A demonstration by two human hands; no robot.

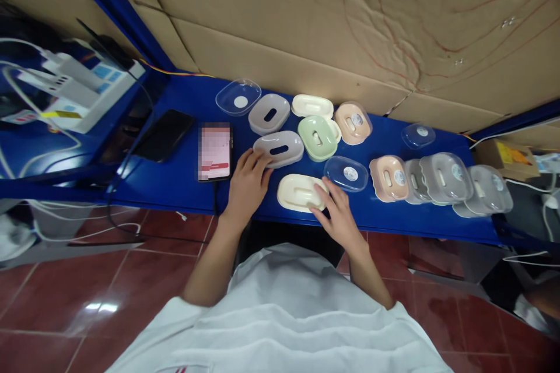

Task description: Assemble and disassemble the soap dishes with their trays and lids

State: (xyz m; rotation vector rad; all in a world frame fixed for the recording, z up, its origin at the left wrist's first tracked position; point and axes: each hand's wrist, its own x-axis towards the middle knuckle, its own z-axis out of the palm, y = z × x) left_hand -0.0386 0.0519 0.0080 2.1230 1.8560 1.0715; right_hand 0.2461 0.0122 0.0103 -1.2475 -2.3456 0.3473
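Resting on the near edge of the blue table (pixel 184 180), the cream tray (pixel 300 192) lies with its long axis left to right, straight ahead of the person. The right hand (pixel 336 215) touches its right end, fingers loosely curled over the rim, not closed round it. The left hand (pixel 247 178) sits further left, fingertips flat on a grey tray (pixel 280 148), holding nothing. The cream tray is a rounded oblong with a slot in its middle, a clear lid (pixel 346 173) just beside it
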